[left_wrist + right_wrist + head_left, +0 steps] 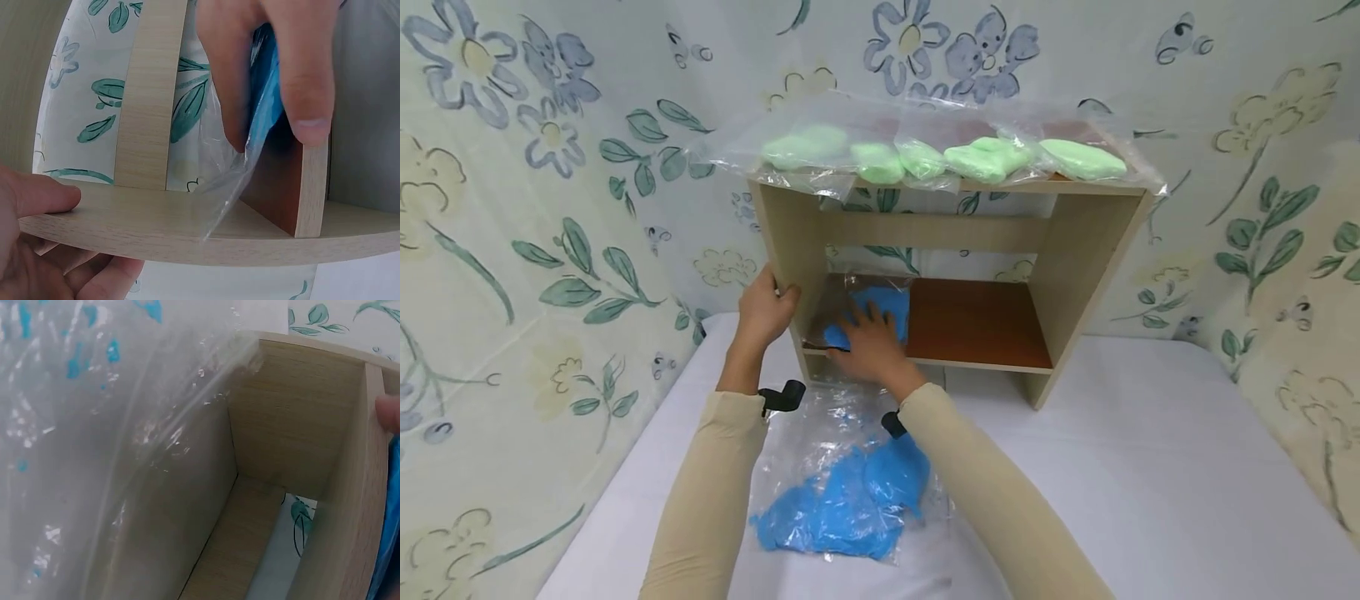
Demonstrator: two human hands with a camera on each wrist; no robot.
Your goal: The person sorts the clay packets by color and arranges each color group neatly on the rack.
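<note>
A small wooden shelf unit (1097,242) stands on the white-covered table. My left hand (767,308) grips the front edge of its left side panel (786,221); in the left wrist view the thumb (53,195) lies on the inner face and the fingers curl round outside. On the left of the brown lower shelf (977,321) lies a clear plastic bag with a blue soft mass (887,300). Fingers spread, my right hand (872,343) presses on this bag. Its thumb (312,119) meets the shelf's front edge in the left wrist view.
Clear bags with pale green lumps (992,158) line the unit's top. In front of the unit, below my forearms, a larger clear bag with several blue lumps (842,508) lies on the table (1150,458). Floral cloth (587,250) hangs behind and at both sides.
</note>
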